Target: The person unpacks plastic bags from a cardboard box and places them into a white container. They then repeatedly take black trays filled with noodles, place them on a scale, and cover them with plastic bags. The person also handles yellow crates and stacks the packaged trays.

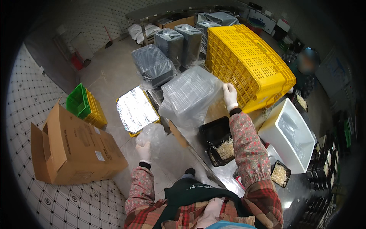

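My left hand point(143, 151), in a white glove, grips a crumpled clear plastic bag point(153, 136) over the floor. On the steel table point(228, 174), a stack of clear plastic lids point(193, 88) lies tilted. My gloved right hand point(230, 96) pinches the stack's right corner beside a large yellow perforated crate point(248, 63). Loose clear film hangs around the stack's lower end. Below my right forearm, a black tray point(218, 157) holds pale bean sprouts point(226, 149), partly hidden by my sleeve. An empty black tray point(216, 128) sits just above it.
Bagged stacks of black trays point(164, 44) stand behind the lids. A white bin point(298, 143) and another sprout tray point(280, 174) are at right. An open cardboard box point(85, 148), nested green and yellow baskets point(83, 103) and a foil-covered yellow container point(137, 110) stand left. A co-worker point(306, 68) is beyond the crate.
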Demonstrator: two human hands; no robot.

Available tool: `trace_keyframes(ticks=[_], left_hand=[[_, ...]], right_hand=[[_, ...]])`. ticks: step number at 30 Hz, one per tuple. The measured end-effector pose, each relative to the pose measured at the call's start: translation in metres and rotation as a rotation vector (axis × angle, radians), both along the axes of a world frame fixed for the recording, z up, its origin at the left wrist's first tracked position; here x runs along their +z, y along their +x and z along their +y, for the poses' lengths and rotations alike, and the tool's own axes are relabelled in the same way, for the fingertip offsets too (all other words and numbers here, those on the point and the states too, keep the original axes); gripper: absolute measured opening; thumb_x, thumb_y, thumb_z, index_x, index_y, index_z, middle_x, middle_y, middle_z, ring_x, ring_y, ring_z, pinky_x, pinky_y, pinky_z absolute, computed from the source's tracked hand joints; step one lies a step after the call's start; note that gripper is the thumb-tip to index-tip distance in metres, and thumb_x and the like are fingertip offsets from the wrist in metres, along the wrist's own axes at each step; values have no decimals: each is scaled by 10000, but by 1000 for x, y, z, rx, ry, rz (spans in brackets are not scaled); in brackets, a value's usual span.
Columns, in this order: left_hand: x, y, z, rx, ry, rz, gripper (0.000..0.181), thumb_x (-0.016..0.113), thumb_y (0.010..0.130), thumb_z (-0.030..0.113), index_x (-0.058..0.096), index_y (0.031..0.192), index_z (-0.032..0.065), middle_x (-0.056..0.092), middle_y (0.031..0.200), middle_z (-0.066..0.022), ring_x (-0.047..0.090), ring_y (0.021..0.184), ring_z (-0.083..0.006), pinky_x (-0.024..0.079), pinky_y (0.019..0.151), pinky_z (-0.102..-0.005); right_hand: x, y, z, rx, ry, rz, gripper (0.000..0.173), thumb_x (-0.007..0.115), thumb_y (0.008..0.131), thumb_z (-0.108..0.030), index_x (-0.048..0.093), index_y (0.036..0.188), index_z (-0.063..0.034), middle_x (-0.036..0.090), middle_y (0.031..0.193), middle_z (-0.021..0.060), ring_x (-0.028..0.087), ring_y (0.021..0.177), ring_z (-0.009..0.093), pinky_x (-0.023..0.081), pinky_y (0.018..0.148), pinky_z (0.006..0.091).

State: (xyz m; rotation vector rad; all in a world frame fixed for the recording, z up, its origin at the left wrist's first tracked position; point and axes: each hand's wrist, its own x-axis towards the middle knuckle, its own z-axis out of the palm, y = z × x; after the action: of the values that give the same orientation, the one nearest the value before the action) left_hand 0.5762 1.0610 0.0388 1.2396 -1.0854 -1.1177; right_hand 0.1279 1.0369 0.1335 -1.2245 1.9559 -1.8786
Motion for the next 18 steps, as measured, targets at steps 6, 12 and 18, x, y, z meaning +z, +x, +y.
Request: trace_keyframes(ticks=[6,12,18], left_hand=[[64,-109,1,-279,-169,332,449,510,755,-101,475,1193,-14,548,1135,-76,557,1017,-156,446,880,-277],[61,-237,16,-747,-224,-79,387,563,792,2,454,1162,30,588,1043,-135,598,938,-236,477,829,-323],[-21,-288,10,-1526,-314,-1022,306,403,950,231,529,1161,50,592,1092,-180,600,974,-301,482,809,-374]], right_hand=[[174,56,53,173,-437,24,108,568,902,-98,573,852,-3,503,705,-32,442,644,48,388,599,192],[261,13,199,-218,-477,151,179,536,937,-199,627,960,-47,564,838,-42,485,745,34,378,660,173],[281,-8,372,-695,-465,481,307,447,956,-140,558,1209,-7,572,1156,69,537,1056,157,430,894,269]])
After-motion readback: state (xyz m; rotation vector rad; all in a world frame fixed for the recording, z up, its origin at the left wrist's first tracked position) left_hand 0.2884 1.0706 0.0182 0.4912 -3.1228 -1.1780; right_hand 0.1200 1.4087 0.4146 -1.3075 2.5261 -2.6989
